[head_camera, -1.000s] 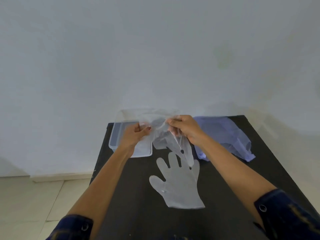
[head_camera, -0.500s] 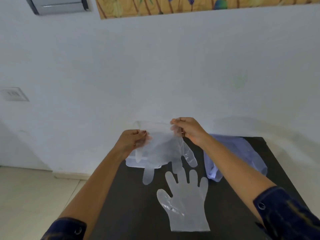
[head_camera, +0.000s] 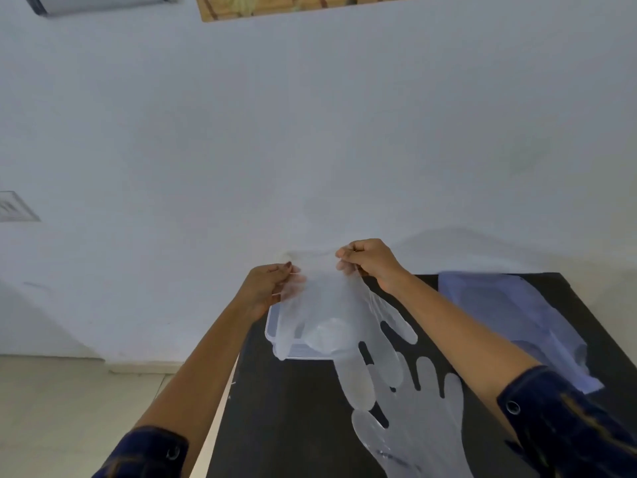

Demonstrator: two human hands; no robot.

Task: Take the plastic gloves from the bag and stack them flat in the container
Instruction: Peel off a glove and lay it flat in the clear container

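Note:
A clear plastic glove (head_camera: 339,315) hangs in the air above the table, fingers pointing down. My left hand (head_camera: 267,288) pinches its cuff at the left corner and my right hand (head_camera: 370,262) pinches the right corner. Behind and below the glove stands the clear plastic container (head_camera: 272,334) at the table's far left; the glove hides most of it, and I cannot tell what is inside. A second clear glove (head_camera: 417,429) lies flat on the black table, fingers pointing away from me. The pale blue bag (head_camera: 510,315) lies at the far right.
The black table (head_camera: 286,419) stands against a white wall. Its left edge drops to a pale tiled floor (head_camera: 69,408). A wall switch plate (head_camera: 15,207) sits at the left; a picture and a grey unit hang at the top.
The crumpled glove has been spread out between my two hands and raised, its fingers now hanging down. My head has tilted up, so the table sits lower in view.

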